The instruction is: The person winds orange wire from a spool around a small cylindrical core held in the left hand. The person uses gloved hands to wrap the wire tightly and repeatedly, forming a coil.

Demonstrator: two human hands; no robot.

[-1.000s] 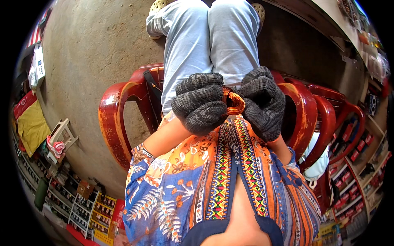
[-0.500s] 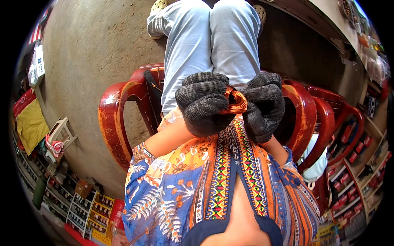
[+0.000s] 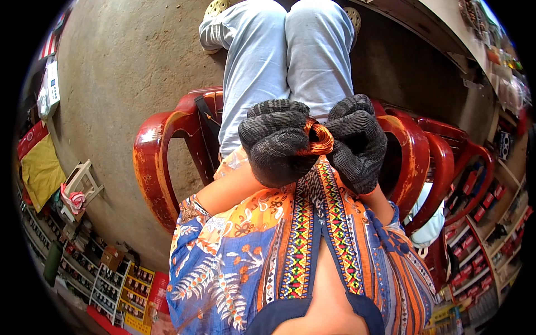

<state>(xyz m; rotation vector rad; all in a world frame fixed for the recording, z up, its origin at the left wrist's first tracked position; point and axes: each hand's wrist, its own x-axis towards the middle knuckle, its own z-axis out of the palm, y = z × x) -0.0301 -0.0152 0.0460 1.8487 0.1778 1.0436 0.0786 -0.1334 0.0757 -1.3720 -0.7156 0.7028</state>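
A small coil of copper wire (image 3: 320, 138) sits between my two gloved hands, in front of my belly. Dark grey knit gloves cover both hands. My left hand (image 3: 276, 142) is closed around the coil's left side, and its fingers hide that part. Close against the right side of the coil is my right hand (image 3: 357, 144), its fingers curled together in a pinch. What lies inside that pinch, perhaps the wire's end, is hidden by the glove.
I sit on a worn red plastic chair (image 3: 148, 151), with more red chairs (image 3: 466, 139) at the right. A small white stool (image 3: 86, 181) stands at the left on the concrete floor (image 3: 123, 72). Shelves of small boxed goods (image 3: 134, 290) line both sides.
My right hand has shifted and turned slightly, its upper fingers moving left and up beside the coil. The left hand keeps its grip, almost still.
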